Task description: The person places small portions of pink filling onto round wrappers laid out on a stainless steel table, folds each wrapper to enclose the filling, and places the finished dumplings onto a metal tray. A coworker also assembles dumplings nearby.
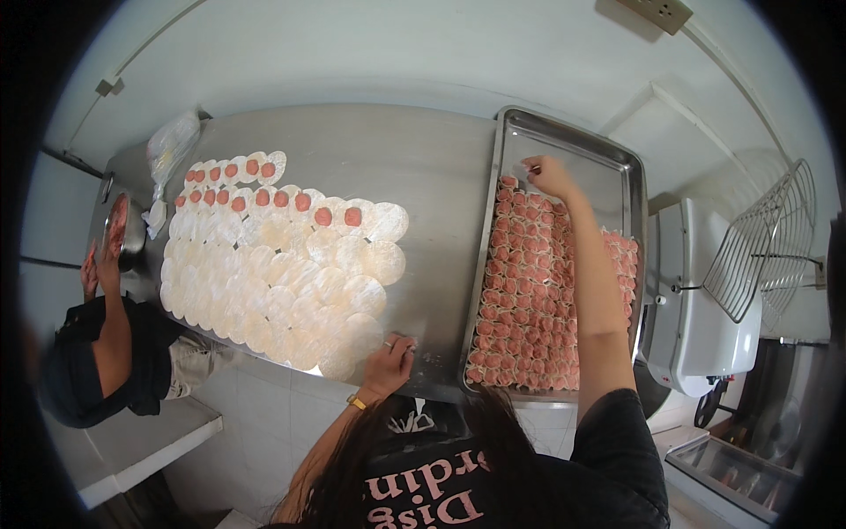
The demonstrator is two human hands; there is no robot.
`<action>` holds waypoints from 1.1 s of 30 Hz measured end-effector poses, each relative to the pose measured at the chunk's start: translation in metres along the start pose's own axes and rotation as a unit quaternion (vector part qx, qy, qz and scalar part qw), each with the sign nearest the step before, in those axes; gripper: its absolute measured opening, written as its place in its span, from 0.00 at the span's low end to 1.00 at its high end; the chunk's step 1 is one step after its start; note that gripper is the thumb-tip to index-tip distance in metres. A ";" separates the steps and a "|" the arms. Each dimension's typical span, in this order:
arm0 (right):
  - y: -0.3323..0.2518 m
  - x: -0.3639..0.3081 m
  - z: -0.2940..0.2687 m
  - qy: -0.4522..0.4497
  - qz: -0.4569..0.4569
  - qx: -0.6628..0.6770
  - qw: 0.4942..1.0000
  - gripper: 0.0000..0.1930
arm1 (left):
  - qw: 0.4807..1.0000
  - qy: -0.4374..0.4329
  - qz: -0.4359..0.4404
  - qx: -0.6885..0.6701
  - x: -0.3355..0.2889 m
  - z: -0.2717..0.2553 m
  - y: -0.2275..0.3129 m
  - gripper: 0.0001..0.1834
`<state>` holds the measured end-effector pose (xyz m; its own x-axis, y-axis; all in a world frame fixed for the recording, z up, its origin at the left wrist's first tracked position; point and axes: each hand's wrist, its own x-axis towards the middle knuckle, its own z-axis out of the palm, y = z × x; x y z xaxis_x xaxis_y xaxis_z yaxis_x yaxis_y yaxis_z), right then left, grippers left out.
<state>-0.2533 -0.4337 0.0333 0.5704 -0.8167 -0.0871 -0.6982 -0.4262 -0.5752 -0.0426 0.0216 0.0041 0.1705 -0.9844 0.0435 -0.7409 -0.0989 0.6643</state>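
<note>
My right hand point(548, 175) reaches over a metal tray point(564, 141), its fingers pinched together at the far end of the rows. Small and partly hidden, whatever is between those fingertips cannot be made out. Rows of open-topped dumplings point(529, 291) with pink filling cover most of the tray. My left hand point(390, 363) rests closed at the table's near edge, fingers curled; its contents are hidden. Beside it, overlapping round dough wrappers point(308, 291) spread over the metal table point(432, 194). Lumps of pink filling point(352, 216) sit on the two farthest rows of wrappers.
At the table's left end a co-worker point(97, 344) has both hands at a metal bowl point(132, 234) of pink filling. A knotted plastic bag point(169, 163) lies at the far left corner. Right of the tray stand a white appliance point(705, 300) and a wire rack point(749, 238).
</note>
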 end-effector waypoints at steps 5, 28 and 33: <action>0.041 -0.030 -0.040 -0.037 0.054 -0.038 0.997 0.26 | 1.000 -0.004 -0.011 0.000 -0.001 0.001 -0.001 0.10; 0.046 -0.008 -0.032 0.021 0.080 0.228 0.970 0.13 | 1.000 -0.008 0.002 0.013 0.001 -0.001 0.000 0.10; 0.012 0.038 -0.004 -0.009 0.058 0.110 0.992 0.11 | 1.000 0.001 0.009 0.011 0.001 0.000 -0.001 0.10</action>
<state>-0.2423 -0.4712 0.0266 0.5016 -0.8468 -0.1768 -0.6494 -0.2336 -0.7237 -0.0421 0.0209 0.0034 0.1586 -0.9858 0.0559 -0.7584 -0.0854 0.6462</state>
